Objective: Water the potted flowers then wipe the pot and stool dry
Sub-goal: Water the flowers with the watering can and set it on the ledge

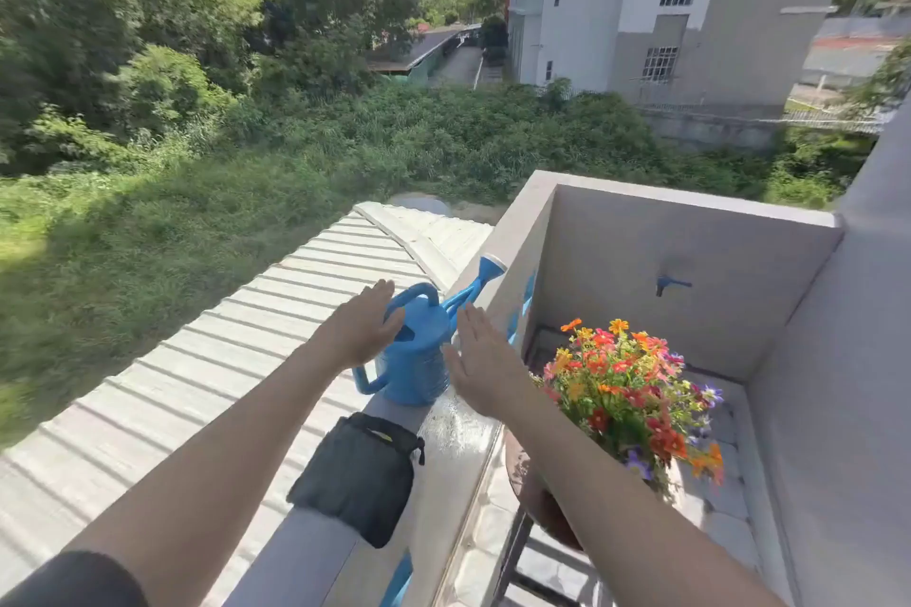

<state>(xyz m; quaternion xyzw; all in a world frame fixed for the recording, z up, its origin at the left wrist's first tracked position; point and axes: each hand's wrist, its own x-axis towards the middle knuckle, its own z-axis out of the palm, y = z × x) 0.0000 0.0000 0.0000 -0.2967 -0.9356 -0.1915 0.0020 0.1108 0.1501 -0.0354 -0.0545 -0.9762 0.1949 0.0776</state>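
Note:
A blue watering can (419, 355) stands upright on the balcony ledge (458, 434), spout pointing up and right. My left hand (362, 328) hovers open over its left side near the top handle, fingers spread. My right hand (480, 365) is open just right of the can, palm facing it. Neither hand grips anything. A dark folded cloth (357, 476) lies draped over the ledge nearer to me. Below my right forearm, colourful flowers (631, 389) fill a brown pot (537, 498), which rests on a dark-framed stool (517, 552), mostly hidden.
The ledge top shines wet by the can. A blue tap (668, 283) sticks out of the far balcony wall. A corrugated roof (246, 360) lies below the ledge on the left. Tiled balcony floor (724, 498) runs to the right of the flowers.

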